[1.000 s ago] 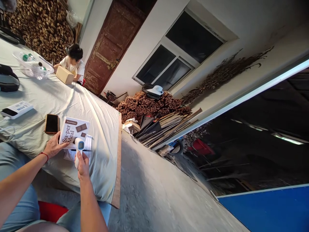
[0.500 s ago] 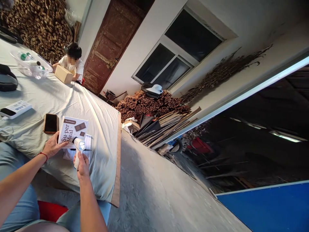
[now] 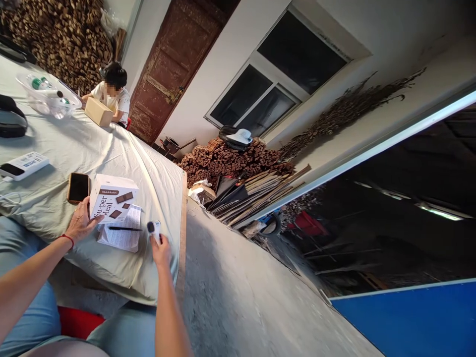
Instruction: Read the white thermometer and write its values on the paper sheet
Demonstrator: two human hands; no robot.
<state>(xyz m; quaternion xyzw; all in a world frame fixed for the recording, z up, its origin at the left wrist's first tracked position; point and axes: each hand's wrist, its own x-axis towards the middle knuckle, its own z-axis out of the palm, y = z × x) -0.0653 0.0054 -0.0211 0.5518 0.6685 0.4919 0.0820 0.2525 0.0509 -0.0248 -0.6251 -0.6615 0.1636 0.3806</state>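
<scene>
My left hand (image 3: 80, 219) is closed on the lower left edge of a white box (image 3: 106, 201) printed "Su-per Meal" with brown chocolate pieces. The box is tilted above the table, partly over a sheaf of written papers (image 3: 128, 240). A black pen (image 3: 124, 228) lies across the papers. In my right hand (image 3: 161, 252), near the table's right edge, is a white handheld device (image 3: 154, 229) with a dark window on its head, perhaps a scanner or thermometer; its handle is mostly hidden by my fingers. A phone (image 3: 78, 188) lies just left of the box.
The cloth-covered table (image 3: 111, 158) bears a white power bank (image 3: 25, 165), a clear plastic basin (image 3: 31, 101) with bottles, and a dark bag (image 3: 12, 119). Across it a person (image 3: 118, 99) sits behind a cardboard box (image 3: 98, 112). Stacked firewood (image 3: 223, 161) stands by the wall.
My right hand has moved the white device right, away from the front of the box, and turned it. The box in my left hand has tilted, showing its top side. Pen and papers are now uncovered.
</scene>
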